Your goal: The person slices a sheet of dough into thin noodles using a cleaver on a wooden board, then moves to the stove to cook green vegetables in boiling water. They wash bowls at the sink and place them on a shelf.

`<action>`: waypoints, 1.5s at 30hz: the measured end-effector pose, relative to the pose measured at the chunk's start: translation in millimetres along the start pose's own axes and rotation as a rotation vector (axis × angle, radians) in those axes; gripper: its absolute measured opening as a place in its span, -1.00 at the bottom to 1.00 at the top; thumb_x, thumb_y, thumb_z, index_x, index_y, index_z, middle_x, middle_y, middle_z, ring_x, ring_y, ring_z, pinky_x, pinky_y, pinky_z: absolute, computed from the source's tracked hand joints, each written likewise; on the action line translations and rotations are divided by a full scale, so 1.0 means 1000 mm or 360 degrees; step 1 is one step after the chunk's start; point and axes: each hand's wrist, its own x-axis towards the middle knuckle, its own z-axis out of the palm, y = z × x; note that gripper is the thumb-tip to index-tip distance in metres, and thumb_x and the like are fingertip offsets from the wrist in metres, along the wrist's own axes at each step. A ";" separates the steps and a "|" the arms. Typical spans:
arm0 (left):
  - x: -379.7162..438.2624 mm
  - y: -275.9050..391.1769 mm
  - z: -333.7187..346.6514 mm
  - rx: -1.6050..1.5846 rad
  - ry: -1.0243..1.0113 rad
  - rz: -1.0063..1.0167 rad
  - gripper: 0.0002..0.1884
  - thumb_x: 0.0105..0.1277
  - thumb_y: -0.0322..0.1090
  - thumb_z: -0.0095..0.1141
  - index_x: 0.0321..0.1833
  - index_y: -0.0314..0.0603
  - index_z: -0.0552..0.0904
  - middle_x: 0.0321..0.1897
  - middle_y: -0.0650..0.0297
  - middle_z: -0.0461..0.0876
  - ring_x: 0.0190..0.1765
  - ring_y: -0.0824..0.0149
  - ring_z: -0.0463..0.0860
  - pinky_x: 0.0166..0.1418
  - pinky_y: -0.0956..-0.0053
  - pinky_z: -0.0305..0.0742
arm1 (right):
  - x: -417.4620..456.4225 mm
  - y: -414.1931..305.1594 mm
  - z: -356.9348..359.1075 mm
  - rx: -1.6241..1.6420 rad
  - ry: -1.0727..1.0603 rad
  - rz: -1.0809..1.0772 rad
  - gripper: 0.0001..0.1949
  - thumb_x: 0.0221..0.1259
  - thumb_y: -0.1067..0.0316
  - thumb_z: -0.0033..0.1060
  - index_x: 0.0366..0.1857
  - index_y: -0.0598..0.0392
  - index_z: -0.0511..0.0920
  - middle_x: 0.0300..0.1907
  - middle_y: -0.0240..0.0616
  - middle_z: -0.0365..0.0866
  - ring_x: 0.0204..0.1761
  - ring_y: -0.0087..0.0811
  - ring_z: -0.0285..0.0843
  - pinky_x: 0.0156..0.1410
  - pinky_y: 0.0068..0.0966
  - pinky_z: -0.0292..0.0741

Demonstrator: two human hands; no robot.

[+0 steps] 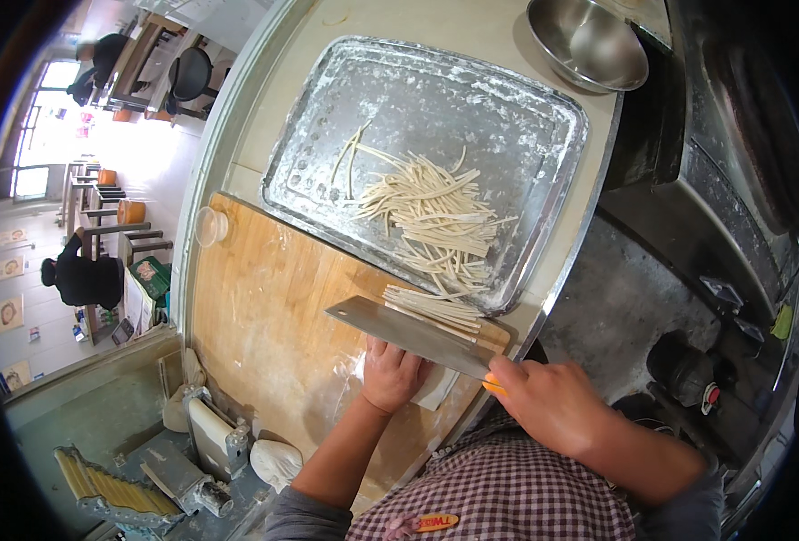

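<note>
My right hand (pixel 548 402) grips the orange handle of a broad steel cleaver (pixel 406 335). Its blade lies slantwise above the wooden cutting board (pixel 271 291). Close behind the blade, my left hand (pixel 391 382) rests on a floured, folded dough sheet (pixel 438 390); the blade hides the fingertips. Just beyond the cleaver, a row of cut noodle strands (pixel 433 311) lies at the board's far edge, some reaching the tray's rim. A loose heap of noodles (pixel 433 203) sits on the flour-dusted metal tray (pixel 413 81).
A steel bowl (pixel 595 51) stands at the counter's far right corner. At the board's far left corner is a small clear plastic cup (pixel 211 226). Floury machine parts with a roller (pixel 213 433) and a white cloth bundle (pixel 276 463) lie lower left. A person (pixel 88 278) is beyond the counter.
</note>
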 end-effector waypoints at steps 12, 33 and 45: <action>0.002 0.000 -0.004 -0.0096 -0.0084 -0.0047 -0.61 0.02 -0.32 0.39 -0.04 -0.19 0.70 0.05 0.08 0.57 0.18 -0.11 0.52 0.30 -0.08 0.39 | 0.020 0.010 0.029 0.0104 0.0272 -0.0032 -0.77 0.35 0.18 0.21 -0.09 0.02 0.44 -0.43 -0.19 0.68 -0.42 -0.07 0.71 -0.35 -0.16 0.62; -0.004 -0.001 -0.002 -0.0030 0.0031 0.0017 -0.59 -0.01 -0.33 0.42 -0.04 -0.22 0.71 0.07 0.09 0.57 0.18 -0.10 0.52 0.32 -0.10 0.39 | 0.008 0.003 0.015 -0.0032 0.0112 -0.0069 -0.79 0.36 0.25 0.14 -0.09 0.06 0.39 -0.49 -0.17 0.64 -0.46 -0.12 0.71 -0.40 -0.19 0.61; -0.001 -0.001 -0.003 -0.0078 -0.0025 -0.0024 -0.62 0.01 -0.35 0.39 -0.05 -0.21 0.71 0.05 0.09 0.57 0.17 -0.09 0.53 0.30 -0.10 0.40 | 0.017 0.005 0.025 0.0079 0.0198 0.0001 -0.75 0.36 0.19 0.20 -0.04 0.02 0.43 -0.42 -0.13 0.70 -0.40 -0.04 0.71 -0.35 -0.14 0.61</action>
